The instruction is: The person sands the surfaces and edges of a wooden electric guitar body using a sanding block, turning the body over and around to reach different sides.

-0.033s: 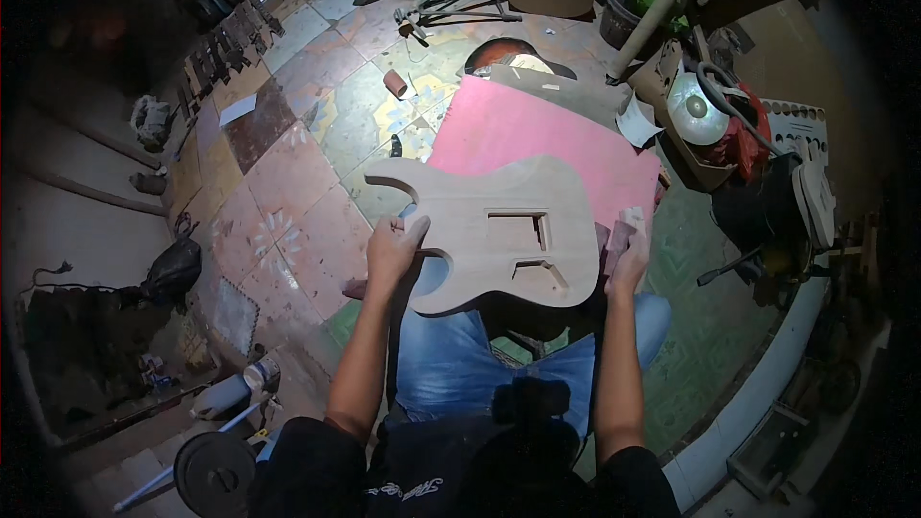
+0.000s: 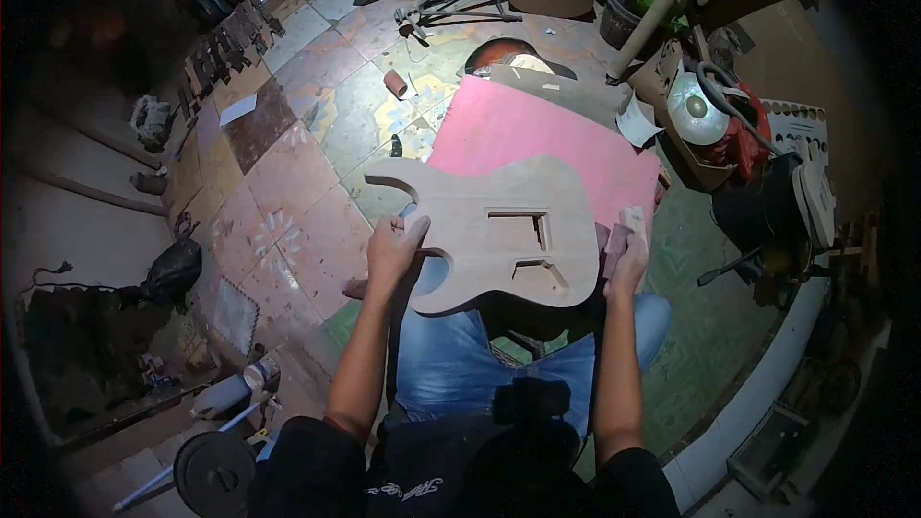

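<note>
Unfinished guitar body [image 2: 460,230] lies over the lap, at the near edge of the pink sheet [image 2: 528,129]. Left hand [image 2: 389,249]: fingers bent round the body's cutout edge, thumb on top. Right hand [image 2: 630,261]: fingers curled around a pinkish block [image 2: 615,242] beside the rounded end; contact unclear. No clear change from the preceding picture; work appears at the same point.
</note>
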A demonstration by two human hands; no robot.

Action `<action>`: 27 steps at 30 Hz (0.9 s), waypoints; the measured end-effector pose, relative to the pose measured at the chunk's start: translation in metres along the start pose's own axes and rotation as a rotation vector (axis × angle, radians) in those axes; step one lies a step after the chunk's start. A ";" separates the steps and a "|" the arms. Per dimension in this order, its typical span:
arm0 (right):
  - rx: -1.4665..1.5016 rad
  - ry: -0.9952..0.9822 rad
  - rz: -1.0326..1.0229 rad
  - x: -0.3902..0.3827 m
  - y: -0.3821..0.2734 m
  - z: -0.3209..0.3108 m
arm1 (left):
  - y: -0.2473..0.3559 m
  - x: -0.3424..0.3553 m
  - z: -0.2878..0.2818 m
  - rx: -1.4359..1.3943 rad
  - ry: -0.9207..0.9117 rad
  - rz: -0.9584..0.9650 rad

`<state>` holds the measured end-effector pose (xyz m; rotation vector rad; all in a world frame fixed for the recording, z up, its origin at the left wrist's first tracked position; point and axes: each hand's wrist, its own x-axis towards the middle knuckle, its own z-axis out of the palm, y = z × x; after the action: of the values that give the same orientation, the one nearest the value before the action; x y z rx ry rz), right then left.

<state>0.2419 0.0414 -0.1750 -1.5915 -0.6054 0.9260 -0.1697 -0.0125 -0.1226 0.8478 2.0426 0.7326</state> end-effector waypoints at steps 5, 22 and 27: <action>0.066 -0.179 0.009 -0.064 -0.039 0.015 | 0.015 -0.013 0.000 0.248 0.046 0.155; -0.853 -0.015 -0.597 0.004 -0.014 -0.001 | 0.036 -0.098 0.074 -0.631 -0.439 0.205; -1.220 -0.010 -0.438 0.047 0.004 -0.039 | 0.031 -0.104 0.074 -0.899 -0.375 0.084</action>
<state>0.2997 0.0558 -0.1879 -2.3238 -1.6411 0.1590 -0.0502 -0.0580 -0.0925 0.4800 1.1512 1.2809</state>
